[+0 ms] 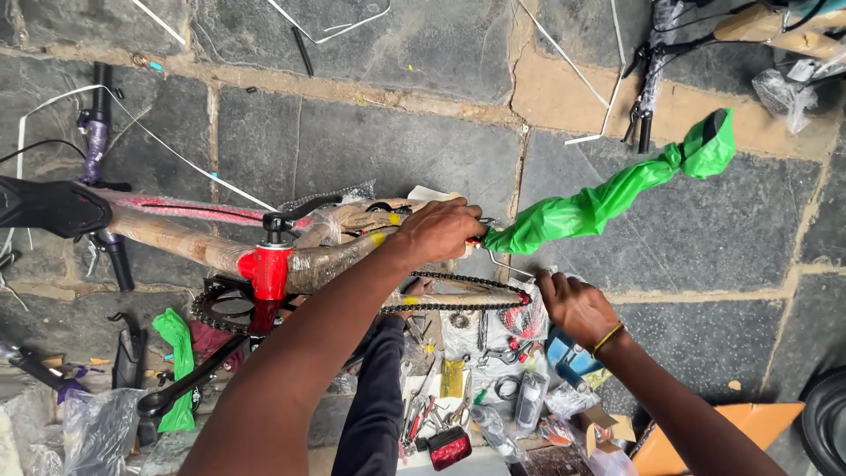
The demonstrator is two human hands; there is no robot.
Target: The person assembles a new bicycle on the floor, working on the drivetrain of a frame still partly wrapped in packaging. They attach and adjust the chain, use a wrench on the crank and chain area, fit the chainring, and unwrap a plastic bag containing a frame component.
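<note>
Both hands work low: left hand [441,231] grips frame [335,256], right hand [573,307] touches chain [458,307].

My left hand [438,231] is covering the rear frame end [388,225]; my forearm is hiding part of the chain [458,305], and the saddle [48,207] is running off-frame

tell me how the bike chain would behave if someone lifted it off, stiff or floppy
Probably floppy: the chain is made of small links and only looks straight because it runs taut from the chainring. It would likely sag and drape over the hands. Being metal, it is probably heavy for its size, and perhaps greasy, though that can't be confirmed.
</note>
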